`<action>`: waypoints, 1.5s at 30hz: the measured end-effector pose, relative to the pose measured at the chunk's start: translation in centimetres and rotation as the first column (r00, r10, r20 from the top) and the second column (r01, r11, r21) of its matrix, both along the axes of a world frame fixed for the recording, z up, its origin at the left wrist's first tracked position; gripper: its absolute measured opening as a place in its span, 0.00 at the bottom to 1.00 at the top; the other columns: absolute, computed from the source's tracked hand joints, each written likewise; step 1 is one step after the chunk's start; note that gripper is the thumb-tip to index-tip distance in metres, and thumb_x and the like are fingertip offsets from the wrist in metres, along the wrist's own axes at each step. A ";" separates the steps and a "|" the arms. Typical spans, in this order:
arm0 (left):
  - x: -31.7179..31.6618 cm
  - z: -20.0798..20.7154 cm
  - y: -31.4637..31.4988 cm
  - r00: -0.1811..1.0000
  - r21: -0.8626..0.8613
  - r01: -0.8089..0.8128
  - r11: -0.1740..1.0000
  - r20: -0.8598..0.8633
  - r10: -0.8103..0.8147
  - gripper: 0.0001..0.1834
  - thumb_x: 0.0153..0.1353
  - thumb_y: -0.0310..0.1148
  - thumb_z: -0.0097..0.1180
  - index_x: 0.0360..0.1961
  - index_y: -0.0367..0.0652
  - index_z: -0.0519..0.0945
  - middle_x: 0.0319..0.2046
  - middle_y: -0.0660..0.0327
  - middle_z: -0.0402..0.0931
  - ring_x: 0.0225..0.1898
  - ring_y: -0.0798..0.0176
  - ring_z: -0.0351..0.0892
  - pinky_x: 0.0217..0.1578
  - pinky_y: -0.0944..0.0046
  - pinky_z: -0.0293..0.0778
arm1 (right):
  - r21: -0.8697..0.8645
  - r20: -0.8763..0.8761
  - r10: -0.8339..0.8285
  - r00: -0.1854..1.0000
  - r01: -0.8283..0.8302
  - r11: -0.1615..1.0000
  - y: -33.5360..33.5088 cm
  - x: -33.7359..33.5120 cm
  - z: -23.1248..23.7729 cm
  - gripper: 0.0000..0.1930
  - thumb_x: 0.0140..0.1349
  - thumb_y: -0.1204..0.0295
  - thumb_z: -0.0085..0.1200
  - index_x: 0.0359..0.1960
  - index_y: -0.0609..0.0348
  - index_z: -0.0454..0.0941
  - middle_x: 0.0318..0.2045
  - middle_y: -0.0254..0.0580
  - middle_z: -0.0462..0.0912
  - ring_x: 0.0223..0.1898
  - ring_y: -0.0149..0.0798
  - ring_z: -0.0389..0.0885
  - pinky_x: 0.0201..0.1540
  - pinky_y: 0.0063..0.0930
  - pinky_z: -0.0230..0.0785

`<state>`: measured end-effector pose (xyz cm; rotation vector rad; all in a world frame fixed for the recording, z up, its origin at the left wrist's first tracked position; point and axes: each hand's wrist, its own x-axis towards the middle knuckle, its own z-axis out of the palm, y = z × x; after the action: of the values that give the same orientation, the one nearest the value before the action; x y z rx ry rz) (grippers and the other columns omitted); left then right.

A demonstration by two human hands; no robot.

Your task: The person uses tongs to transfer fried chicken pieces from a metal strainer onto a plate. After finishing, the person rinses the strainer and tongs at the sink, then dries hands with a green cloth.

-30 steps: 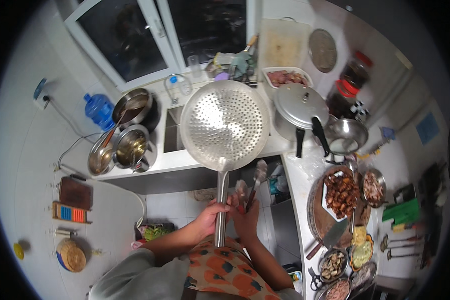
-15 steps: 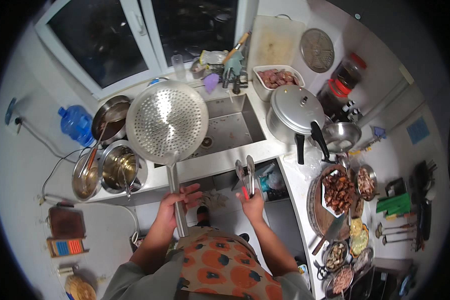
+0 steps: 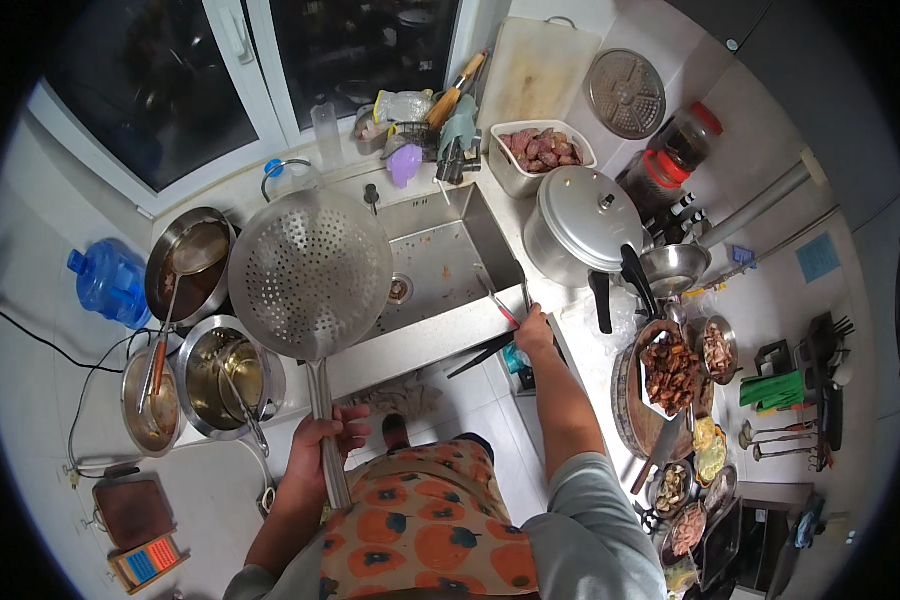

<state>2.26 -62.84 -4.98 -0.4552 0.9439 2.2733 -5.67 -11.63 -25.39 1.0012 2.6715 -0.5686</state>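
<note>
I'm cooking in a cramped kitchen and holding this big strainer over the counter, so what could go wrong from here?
The left hand grips the large round perforated metal skimmer only by the end of its long handle, so the wide bowl could tip or swing into the steel pots beneath it. The right hand holds tongs at the edge of the steel sink; they might slip in or catch the black handle of the pressure cooker nearby.

The skimmer (image 3: pixel 310 272) covers part of the sink's (image 3: pixel 440 265) left side and counter. The right hand (image 3: pixel 533 331) hides what the tongs (image 3: pixel 497 305) grip. Dishes (image 3: pixel 685 500) at lower right are too small to identify.
</note>
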 end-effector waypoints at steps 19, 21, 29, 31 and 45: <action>-3.8 -3.5 5.6 0.980 0.090 0.018 0.996 0.197 -0.036 0.07 0.66 0.32 0.62 0.40 0.42 0.77 0.32 0.62 0.80 0.25 0.67 0.75 0.28 0.67 0.77 | -0.081 -0.674 -0.012 0.738 -0.057 0.995 -3.9 9.0 5.5 0.12 0.77 0.67 0.59 0.55 0.58 0.85 0.34 0.58 0.89 0.32 0.57 0.90 0.40 0.48 0.80; -4.4 -3.5 5.7 0.952 0.111 0.003 0.994 0.304 -0.037 0.07 0.67 0.32 0.60 0.38 0.43 0.75 0.29 0.65 0.74 0.23 0.69 0.72 0.25 0.70 0.73 | -0.304 -0.609 -0.257 0.750 0.079 0.949 -4.8 9.4 5.3 0.12 0.71 0.80 0.57 0.54 0.60 0.84 0.40 0.57 0.89 0.35 0.48 0.89 0.41 0.42 0.80; -7.4 -3.3 4.4 0.915 0.112 0.064 0.992 0.391 -0.103 0.06 0.71 0.32 0.57 0.39 0.44 0.73 0.27 0.68 0.72 0.22 0.71 0.71 0.22 0.71 0.70 | -0.145 -0.783 -0.013 0.622 -0.162 0.976 -7.1 5.4 6.1 0.17 0.60 0.86 0.58 0.51 0.61 0.84 0.46 0.48 0.86 0.38 0.42 0.85 0.44 0.34 0.79; -8.5 -3.8 4.6 0.905 0.048 0.072 0.996 0.417 -0.085 0.06 0.71 0.32 0.57 0.40 0.43 0.73 0.27 0.68 0.73 0.22 0.72 0.71 0.23 0.71 0.71 | -0.222 -0.762 -0.076 0.643 -0.150 0.964 -6.6 1.7 5.6 0.11 0.66 0.81 0.60 0.49 0.61 0.85 0.44 0.47 0.88 0.38 0.40 0.86 0.44 0.34 0.79; -21.6 -12.9 13.1 0.787 0.276 0.001 0.961 0.593 -0.171 0.08 0.74 0.34 0.55 0.43 0.40 0.76 0.28 0.69 0.74 0.24 0.74 0.76 0.25 0.70 0.75 | -0.089 -0.507 -0.077 0.858 0.037 0.995 5.9 -46.3 1.0 0.24 0.75 0.53 0.55 0.51 0.67 0.84 0.49 0.69 0.87 0.53 0.71 0.86 0.58 0.60 0.77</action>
<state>-19.35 -49.78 -17.91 -0.9366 0.3144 1.9200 -52.01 -5.72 -24.37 1.0249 3.0433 -1.0766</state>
